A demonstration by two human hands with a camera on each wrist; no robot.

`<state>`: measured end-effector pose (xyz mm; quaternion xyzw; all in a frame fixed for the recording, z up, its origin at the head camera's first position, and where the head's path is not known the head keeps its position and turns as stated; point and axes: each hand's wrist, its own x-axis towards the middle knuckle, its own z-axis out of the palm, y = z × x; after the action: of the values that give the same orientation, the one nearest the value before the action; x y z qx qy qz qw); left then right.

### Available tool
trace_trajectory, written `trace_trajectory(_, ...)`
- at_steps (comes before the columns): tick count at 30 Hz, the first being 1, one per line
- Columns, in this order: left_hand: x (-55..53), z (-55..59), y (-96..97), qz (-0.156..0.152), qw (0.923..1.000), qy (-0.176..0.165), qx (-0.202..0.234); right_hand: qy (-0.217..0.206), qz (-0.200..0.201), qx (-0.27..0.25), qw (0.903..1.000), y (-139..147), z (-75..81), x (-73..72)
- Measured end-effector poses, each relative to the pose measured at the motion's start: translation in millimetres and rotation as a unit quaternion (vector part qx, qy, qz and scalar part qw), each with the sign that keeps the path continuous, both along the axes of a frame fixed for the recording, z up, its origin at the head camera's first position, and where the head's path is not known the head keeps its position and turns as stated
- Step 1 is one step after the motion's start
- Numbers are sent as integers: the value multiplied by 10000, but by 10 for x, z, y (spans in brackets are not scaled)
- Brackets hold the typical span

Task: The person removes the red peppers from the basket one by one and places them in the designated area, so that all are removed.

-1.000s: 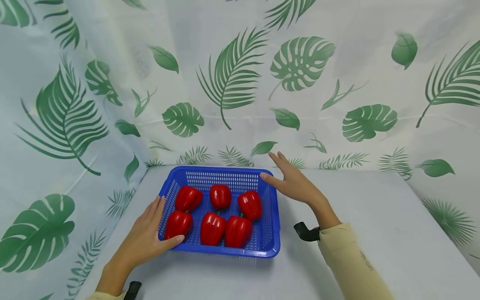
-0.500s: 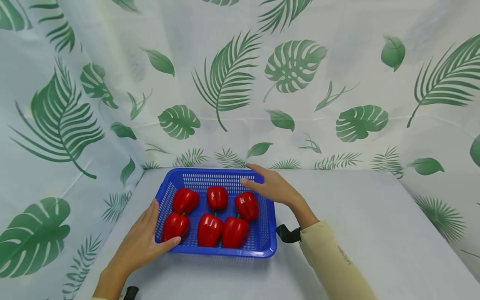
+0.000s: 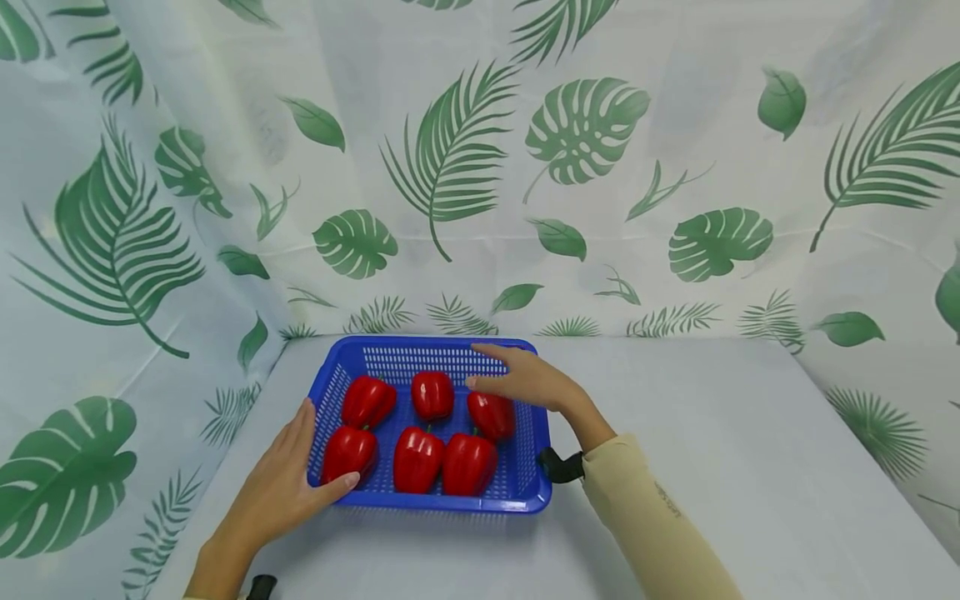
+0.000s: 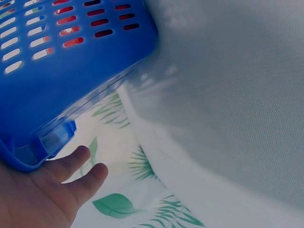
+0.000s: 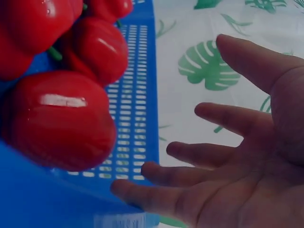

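**Red peppers (image 3: pixel 418 461): six in the basket, none gripped**

Take the blue basket (image 3: pixel 517 504) as your dial, 12 o'clock at its far rim. It sits on the table (image 3: pixel 697 433), and your six peppers lie in it at about 2, 5, 6, 8, 10 and 12.

Your left hand (image 3: pixel 279 487) is at 8 o'clock, fingers extended along the rim, thumb straight across the near-left corner; it steadies rather than clasps, I judge. Your right hand (image 3: pixel 528 377) is over the rim at 1 to 2 o'clock, fingers spread, holding nothing.

As I read it, you have both hands in place and the peppers together, but no pepper is lifted or held. How much is left, these views do not settle.

Your right hand covers the top of the 2 o'clock pepper (image 3: pixel 495 421), and whether it touches that pepper is hard to say; the right-wrist view shows the fingertips apart from the peppers in sight there. That view cuts off some peppers at 9 o'clock, and the print by its bottom edge is unreadable. From your left wrist, only two fingers show whole, the thumb is out of frame, and peppers appear merely as red through the slots.
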<state>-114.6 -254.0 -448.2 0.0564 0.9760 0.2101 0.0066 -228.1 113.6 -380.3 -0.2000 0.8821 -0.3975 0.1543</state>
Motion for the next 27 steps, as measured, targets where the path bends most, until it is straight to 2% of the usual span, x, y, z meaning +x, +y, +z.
trace_trajectory(4,4,9,-6,9,10000,14,12,-356,38,69,9993,-55,-61,-35)
trace_trajectory(8,3,14,-6,25,10000,-14,41,-581,-135,106,9982,-104,-134,-43)
trace_trajectory(12,2,14,-8,30,10000,-23,55,-625,-279,83,9976,-137,-186,-56)
trace_trajectory(22,-19,-11,-26,-6,9999,-24,115,-899,-256,234,9953,-184,-273,-117)
trace_trajectory(27,-15,-16,-31,-11,9999,-44,144,-840,-290,283,9956,-216,-334,-137)
